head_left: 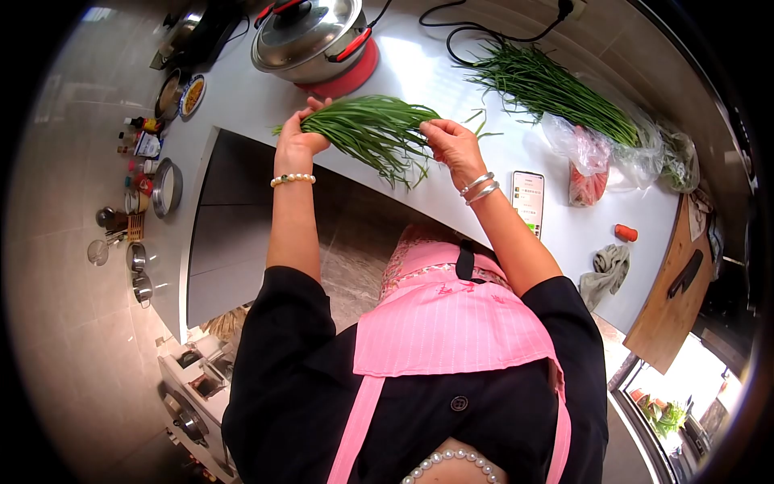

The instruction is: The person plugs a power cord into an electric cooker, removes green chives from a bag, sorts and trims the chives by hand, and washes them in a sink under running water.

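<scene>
White table [419, 173] under bright glare, tiled wall [72, 234] off to the left. Your bunch of greens [367, 125] is up in both hands, over the table's near edge, right and near of the lidded pot [310, 40]. Your left hand [302, 133] wraps the gathered left end; the fingers of your right hand [451, 145] are drawn narrow, pinching blades at the loose right end. A larger pile of greens [556, 93] lies far right, partly in a clear bag [645, 129]; phone [528, 202] just right of your right forearm.

Handling, by judgement: light, soft, limp; long smooth blades likely to slide past one another and bruise if squeezed. Best hold: around the gathered left end, firm but not crushing. Splayed right end gives little grip; take only a few blades there.
</scene>
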{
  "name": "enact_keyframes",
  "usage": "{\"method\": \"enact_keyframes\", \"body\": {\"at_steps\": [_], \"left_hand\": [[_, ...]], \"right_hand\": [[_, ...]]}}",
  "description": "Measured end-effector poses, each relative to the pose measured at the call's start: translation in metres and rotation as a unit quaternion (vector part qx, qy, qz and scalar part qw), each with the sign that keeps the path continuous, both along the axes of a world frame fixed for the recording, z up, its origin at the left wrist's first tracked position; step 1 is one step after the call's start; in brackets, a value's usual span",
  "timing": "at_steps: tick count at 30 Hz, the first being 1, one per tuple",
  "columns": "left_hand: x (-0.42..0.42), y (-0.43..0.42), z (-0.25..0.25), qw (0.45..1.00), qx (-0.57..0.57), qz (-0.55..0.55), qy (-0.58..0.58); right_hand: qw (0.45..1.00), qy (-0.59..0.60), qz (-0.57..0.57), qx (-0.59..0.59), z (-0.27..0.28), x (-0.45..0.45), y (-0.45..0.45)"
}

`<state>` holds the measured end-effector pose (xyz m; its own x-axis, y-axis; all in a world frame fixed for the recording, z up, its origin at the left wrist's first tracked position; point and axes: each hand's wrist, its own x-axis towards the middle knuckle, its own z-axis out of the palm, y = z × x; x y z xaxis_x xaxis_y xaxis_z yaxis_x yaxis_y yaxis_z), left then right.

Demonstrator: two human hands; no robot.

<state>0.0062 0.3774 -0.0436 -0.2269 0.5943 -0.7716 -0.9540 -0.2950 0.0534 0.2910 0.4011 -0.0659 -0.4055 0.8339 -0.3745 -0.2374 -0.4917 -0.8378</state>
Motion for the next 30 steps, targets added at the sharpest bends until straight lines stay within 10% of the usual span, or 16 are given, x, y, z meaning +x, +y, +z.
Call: {"method": "enact_keyframes", "body": {"at_steps": [13,17,20,23,30], "left_hand": [[-0.014,-0.012,0.01,0.997,-0.003,0.045,-0.064],[-0.015,-0.013,0.019,0.996,-0.019,0.063,-0.06],[-0.018,-0.015,0.018,0.997,-0.012,0.059,-0.057],[-0.013,-0.013,0.018,0.997,-0.021,0.048,-0.051],[0.023,-0.014,0.037,0.999,-0.026,0.022,-0.006]], "right_hand": [[0.967,0.205,-0.135,-0.064,-0.007,0.042,0.016],[0.995,0.048,-0.072,-0.057,-0.018,0.06,0.022],[0.877,-0.36,0.06,0.312,-0.038,0.056,0.025],[0.804,-0.365,-0.011,0.469,-0.026,0.052,0.015],[0.858,-0.132,0.028,0.496,0.045,-0.004,-0.007]]}}
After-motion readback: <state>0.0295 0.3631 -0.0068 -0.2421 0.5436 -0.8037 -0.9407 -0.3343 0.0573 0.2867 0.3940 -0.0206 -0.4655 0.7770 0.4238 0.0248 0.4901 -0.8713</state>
